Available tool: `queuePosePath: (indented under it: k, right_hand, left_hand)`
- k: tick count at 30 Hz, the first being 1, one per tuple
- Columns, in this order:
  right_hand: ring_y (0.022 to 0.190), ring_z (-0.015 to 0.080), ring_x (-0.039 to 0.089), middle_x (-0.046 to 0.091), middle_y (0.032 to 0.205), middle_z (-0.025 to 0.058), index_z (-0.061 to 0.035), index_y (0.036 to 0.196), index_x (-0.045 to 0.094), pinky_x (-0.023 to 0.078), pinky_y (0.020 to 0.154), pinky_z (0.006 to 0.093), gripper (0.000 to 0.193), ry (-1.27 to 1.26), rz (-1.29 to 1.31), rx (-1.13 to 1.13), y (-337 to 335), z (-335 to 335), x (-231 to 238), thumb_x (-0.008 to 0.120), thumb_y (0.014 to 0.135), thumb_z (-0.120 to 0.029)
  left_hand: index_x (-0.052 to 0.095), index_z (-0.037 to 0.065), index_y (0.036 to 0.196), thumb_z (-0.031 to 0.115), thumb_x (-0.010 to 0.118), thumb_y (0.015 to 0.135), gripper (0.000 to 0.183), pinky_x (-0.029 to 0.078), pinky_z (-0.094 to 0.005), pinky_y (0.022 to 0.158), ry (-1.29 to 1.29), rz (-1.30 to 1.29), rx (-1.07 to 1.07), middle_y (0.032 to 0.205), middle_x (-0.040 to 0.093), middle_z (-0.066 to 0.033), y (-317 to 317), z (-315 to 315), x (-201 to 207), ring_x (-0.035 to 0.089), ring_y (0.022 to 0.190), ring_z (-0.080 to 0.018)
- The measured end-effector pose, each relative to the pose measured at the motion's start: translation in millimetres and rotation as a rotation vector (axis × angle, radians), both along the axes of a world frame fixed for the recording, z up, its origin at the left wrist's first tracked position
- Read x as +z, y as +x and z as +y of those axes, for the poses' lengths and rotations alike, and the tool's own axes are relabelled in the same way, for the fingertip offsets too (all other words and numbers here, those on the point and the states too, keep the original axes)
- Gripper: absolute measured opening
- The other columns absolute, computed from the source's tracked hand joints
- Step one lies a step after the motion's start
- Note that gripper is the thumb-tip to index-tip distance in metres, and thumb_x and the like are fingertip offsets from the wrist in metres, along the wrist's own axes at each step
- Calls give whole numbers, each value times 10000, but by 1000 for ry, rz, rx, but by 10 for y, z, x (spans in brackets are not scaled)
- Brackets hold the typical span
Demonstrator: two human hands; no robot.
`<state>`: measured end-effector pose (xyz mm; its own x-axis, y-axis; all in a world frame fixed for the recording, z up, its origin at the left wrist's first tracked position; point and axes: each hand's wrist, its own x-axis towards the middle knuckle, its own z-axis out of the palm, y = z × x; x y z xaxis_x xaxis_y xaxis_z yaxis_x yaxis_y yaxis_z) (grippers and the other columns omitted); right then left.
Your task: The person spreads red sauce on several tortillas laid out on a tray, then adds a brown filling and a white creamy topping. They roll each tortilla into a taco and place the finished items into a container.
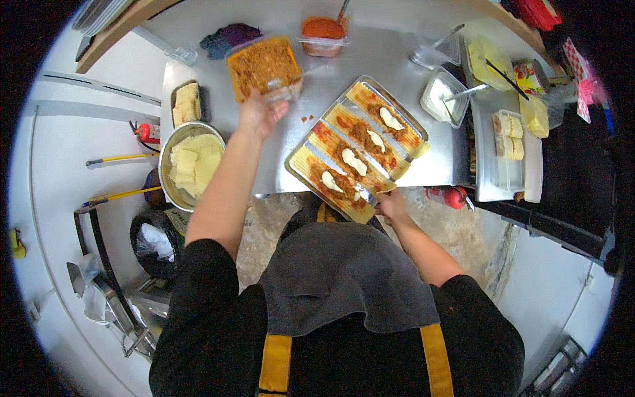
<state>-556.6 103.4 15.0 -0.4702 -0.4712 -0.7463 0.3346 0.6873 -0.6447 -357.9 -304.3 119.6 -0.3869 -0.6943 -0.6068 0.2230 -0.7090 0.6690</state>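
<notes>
My left hand (263,114) is at the near wall of a clear plastic tub (295,91) of cooked minced meat (261,65). Its fingers look loosely spread, and the thumb side touches the tub. My right hand (392,205) is closed on the near right corner of a metal tray (296,173), its fingers partly hidden beneath. Ridged yellow pasta sheets (378,99) lie in rows across this tilted tray, some overhanging its right edge. Red-brown meat sauce covers their middles, and each row carries a dollop of white cream (354,162).
Left stands a steel bowl (167,173) of pasta sheets beside a small filled tray (186,104). Behind are a tub of red sauce (323,36) and a dark cloth (228,40). Right are a white cream tub (442,96) with a spoon, a yellow tub (488,59) and a clear box (509,162).
</notes>
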Motion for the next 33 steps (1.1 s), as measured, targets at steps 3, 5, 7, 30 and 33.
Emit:
queuePosePath:
  k: [3,5,7,30,33]
  right_hand:
    - [793,251,729,695,1126,156,-26,1323,541,615,560,395,341,-85,-107,-211,303,-4,2,536,982,-16]
    - [825,246,723,696,1124,156,-30,1318,536,603,571,395,338,-151,-141,-391,521,-63,8,513,983,6]
    - [895,283,727,699,1145,158,-25,1328,538,624,675,430,329,-214,-243,-422,623,-105,17,502,1003,9]
    - [945,436,696,663,1053,191,-38,1014,656,576,830,521,192,-464,965,948,741,-743,603,706,867,-150]
    - [963,422,698,675,1027,186,-37,1010,663,578,851,506,168,-252,879,1051,704,-914,513,670,874,-135]
  left_hand:
    - [355,24,1505,607,268,1101,715,578,-510,992,19,4,-75,1261,608,-249,-34,-167,4,659,1086,-348]
    - [361,31,1516,628,296,1087,738,569,-499,1012,3,47,-52,1282,604,-241,7,-158,-5,649,1106,-338]
    - [375,48,1519,539,397,1106,642,572,-453,979,-26,57,-86,1233,652,-188,179,88,-73,670,1074,-316]
    - [699,63,922,235,596,962,205,535,-511,892,-1468,-831,-1095,938,685,-171,558,2169,-885,690,972,-375]
    - [709,56,885,227,590,968,225,546,-508,868,-1391,-840,-1100,914,690,-183,467,2085,-854,690,956,-379]
